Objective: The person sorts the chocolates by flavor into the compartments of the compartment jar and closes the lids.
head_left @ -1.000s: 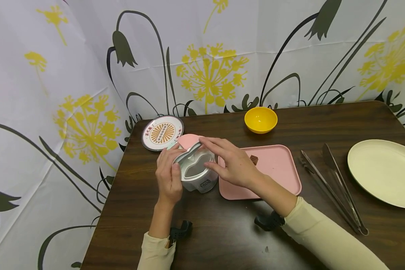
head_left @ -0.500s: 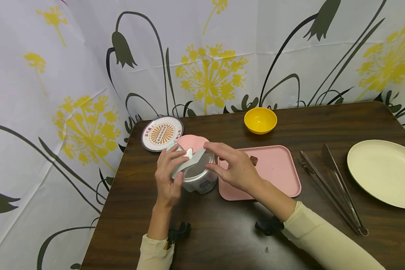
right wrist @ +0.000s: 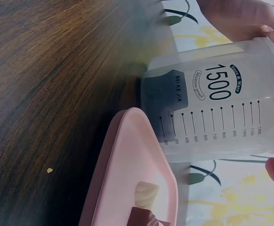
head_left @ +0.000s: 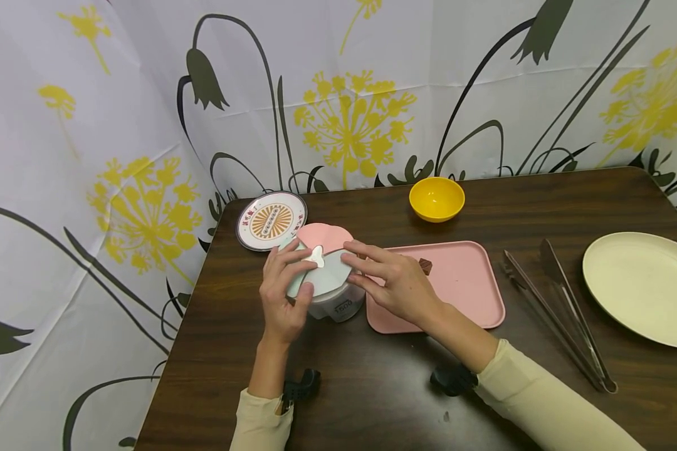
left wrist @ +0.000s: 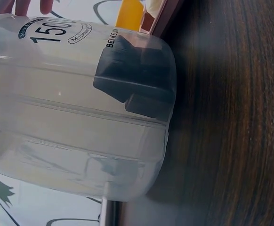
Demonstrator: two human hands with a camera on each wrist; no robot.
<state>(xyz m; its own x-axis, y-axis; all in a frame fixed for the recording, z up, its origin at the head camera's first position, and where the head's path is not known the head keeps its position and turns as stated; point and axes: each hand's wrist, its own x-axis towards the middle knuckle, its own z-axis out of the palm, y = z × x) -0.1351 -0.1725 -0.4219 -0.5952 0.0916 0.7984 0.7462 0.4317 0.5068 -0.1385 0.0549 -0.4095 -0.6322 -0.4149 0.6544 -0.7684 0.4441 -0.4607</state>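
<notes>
A clear plastic storage canister (head_left: 341,308) marked 1500 stands upright on the table, left of the pink tray (head_left: 468,294). Its lid has a pink flap (head_left: 323,235), a pale blue-grey flap (head_left: 330,275) and a white centre knob (head_left: 316,256). My left hand (head_left: 281,297) grips the left side of the top, fingers over the lid and thumb at the near edge. At the right rim, my right hand (head_left: 400,282) touches the blue-grey flap with extended fingertips. Dark angular pieces (left wrist: 134,77) show through the wall near the bottom.
On the tray lie a brown block (right wrist: 141,218) and a cream block (right wrist: 146,194). A patterned plate (head_left: 254,228) stands behind left, a yellow bowl (head_left: 437,200) at the back. Tongs (head_left: 570,319) and a cream plate (head_left: 643,288) lie to the right.
The near blue-grey flap, raised earlier with the opening exposed, has swung down over it. My right fingers have moved with it; my left hand stays at the lid's left side.
</notes>
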